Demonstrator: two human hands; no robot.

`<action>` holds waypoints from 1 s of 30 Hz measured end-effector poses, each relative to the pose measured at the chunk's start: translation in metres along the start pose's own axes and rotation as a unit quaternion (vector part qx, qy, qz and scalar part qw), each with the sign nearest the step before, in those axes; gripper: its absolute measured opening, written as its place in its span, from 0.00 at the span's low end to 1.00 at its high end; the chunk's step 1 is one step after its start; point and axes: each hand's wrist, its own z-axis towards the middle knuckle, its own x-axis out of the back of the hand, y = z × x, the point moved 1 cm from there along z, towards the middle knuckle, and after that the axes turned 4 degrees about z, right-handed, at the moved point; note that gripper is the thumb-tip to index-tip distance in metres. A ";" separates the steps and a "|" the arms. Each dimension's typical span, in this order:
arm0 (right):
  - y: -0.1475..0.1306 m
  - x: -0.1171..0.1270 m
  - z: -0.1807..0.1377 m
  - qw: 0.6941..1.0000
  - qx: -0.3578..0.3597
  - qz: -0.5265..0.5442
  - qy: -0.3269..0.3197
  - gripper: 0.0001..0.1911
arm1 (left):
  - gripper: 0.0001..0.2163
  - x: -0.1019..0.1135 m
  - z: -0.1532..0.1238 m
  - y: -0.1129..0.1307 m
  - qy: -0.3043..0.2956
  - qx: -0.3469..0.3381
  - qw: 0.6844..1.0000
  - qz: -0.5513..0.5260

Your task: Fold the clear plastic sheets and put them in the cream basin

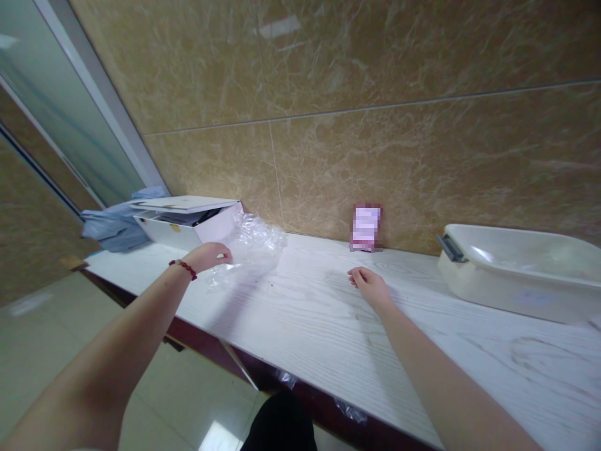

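My left hand point(210, 255), a red bead bracelet on its wrist, reaches over the white wood-grain table point(328, 313) and pinches the near edge of a crumpled clear plastic wrap point(256, 244). The wrap lies against the front of an open white box point(188, 222) with dark contents inside. My right hand point(369, 285) rests on the bare tabletop further right, fingers loosely curled, with nothing in it.
A cream plastic tub point(521, 269) with a grey handle stands at the right against the marble wall. A small pink card point(366, 227) leans on the wall. Blue cloth point(117, 225) lies behind the box. A glass door is at the left.
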 end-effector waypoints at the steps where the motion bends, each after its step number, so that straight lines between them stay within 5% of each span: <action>1: 0.000 0.000 0.000 1.000 0.000 -0.002 0.000 0.15 | 0.14 0.004 0.001 0.001 -0.007 0.000 1.000 0.000; 6: 0.002 0.000 0.001 1.000 -0.006 -0.005 0.000 0.15 | 0.19 0.025 0.007 -0.002 -0.021 -0.002 0.999 0.024; 16: 0.001 0.000 0.001 1.000 -0.006 0.006 -0.002 0.15 | 0.19 0.069 0.012 -0.012 0.049 0.027 0.997 0.058; 30: 0.007 -0.002 0.003 1.000 -0.005 0.023 0.005 0.14 | 0.18 0.085 0.023 -0.009 0.164 0.148 0.975 0.025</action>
